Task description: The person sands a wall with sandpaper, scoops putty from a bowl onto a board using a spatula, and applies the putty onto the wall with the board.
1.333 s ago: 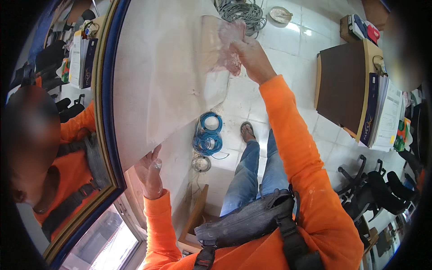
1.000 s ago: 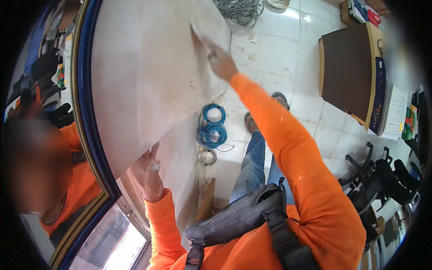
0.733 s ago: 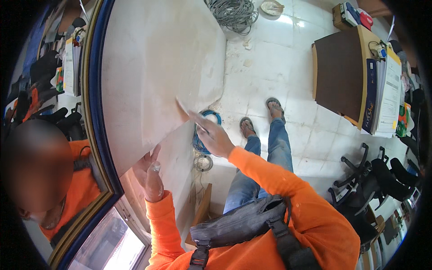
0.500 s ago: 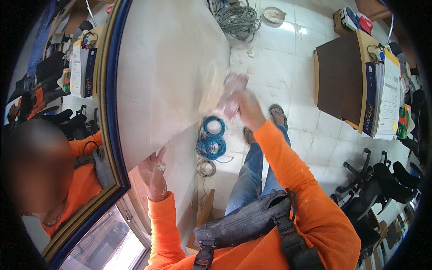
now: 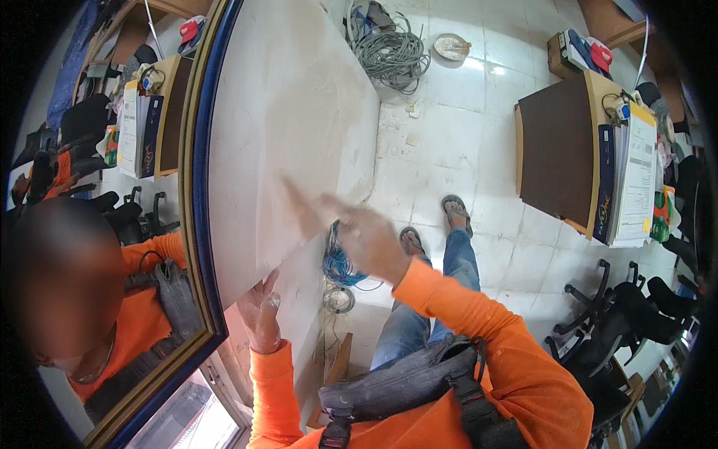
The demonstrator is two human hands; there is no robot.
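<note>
A pale plastered panel (image 5: 299,97) stands beside a blue-and-gold framed mirror (image 5: 202,165). My right hand (image 5: 366,236) is closed on a flat tan sheet (image 5: 298,200), blurred by motion, against the lower part of the panel. My left hand (image 5: 262,314) is at the panel's lower edge, fingers apart and touching it, with pale smears on the thumb. Coiled blue cable (image 5: 336,262) lies on the floor beyond my right hand, partly hidden by it.
A grey cable coil (image 5: 393,60) and a round dish (image 5: 451,46) lie on the tiled floor (image 5: 479,127). To the right are a brown cabinet (image 5: 561,153) with folders and a black office chair (image 5: 628,314). My sandalled feet stand below; a window shows lower left.
My right hand has swept back and forth across the panel with the sheet, most recently down and leftward. My left hand stays at the edge. The view has shifted slightly.
</note>
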